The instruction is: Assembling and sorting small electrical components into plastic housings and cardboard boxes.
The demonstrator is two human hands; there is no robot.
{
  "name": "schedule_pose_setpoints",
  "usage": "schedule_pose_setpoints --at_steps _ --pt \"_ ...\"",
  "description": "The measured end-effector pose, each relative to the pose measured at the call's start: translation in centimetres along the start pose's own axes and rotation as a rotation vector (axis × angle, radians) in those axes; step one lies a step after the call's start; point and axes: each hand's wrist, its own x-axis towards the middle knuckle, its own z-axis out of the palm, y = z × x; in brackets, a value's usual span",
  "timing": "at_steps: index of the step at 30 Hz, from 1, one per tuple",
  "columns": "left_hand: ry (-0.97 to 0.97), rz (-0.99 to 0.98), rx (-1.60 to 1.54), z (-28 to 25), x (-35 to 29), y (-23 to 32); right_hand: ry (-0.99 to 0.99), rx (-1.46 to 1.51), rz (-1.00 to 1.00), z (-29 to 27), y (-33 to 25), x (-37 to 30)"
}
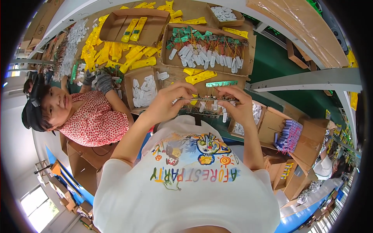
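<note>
Both of my hands grip a long, thin circuit board strip [206, 98], held level and seen nearly edge-on in front of my chest. Its left end is pinched between thumb and fingers of my left hand [169, 101]. My right hand [237, 105] pinches the right end the same way. Small parts stand up along the strip's upper side. Below it show several small white oval pieces [224, 115]; whether they hang from the strip or lie behind it I cannot tell. Just beyond my fingers is a green circuit board strip [221, 83].
A cardboard tray [166, 58] holds wired green boards and white pieces. Yellow plastic housings [142, 63] lie piled at the far left, beside a box of white pieces [130, 91]. At right, a carton [316, 134] holds purple cylinders [289, 136]. A gloved co-worker [93, 116] works at my left.
</note>
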Motion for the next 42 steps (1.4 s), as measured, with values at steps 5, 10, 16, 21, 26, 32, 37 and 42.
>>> schedule_pose_setpoints --at_steps 5,10,16,21,26,32,37,42 --pt "0.003 -0.07 -0.026 1.6 0.9 2.1 0.007 0.013 -0.011 0.5 -0.6 -0.2" --pt "0.07 0.086 0.114 2.4 0.9 0.3 0.056 0.187 0.057 -0.2 -0.4 -0.4" --pt "0.166 0.089 0.151 2.3 0.3 -0.2 0.094 0.171 0.045 -0.7 -0.1 -0.6" --pt "0.134 0.14 0.181 1.6 0.3 -0.9 -0.139 -0.013 -0.121 -1.0 0.9 -0.8" --pt "-0.051 -0.297 -0.453 1.1 0.1 -0.3 -0.221 0.339 0.025 -0.5 0.0 0.0" --pt "0.068 -0.492 -1.244 0.8 1.5 1.1 0.031 0.531 0.29 1.6 1.5 0.2" --pt "0.207 -0.546 -0.966 2.2 1.0 -0.7 0.105 0.657 0.343 2.9 0.4 0.0" --pt "0.389 -0.342 -0.414 3.4 1.1 -2.2 0.112 0.516 0.287 5.9 -2.4 0.0"
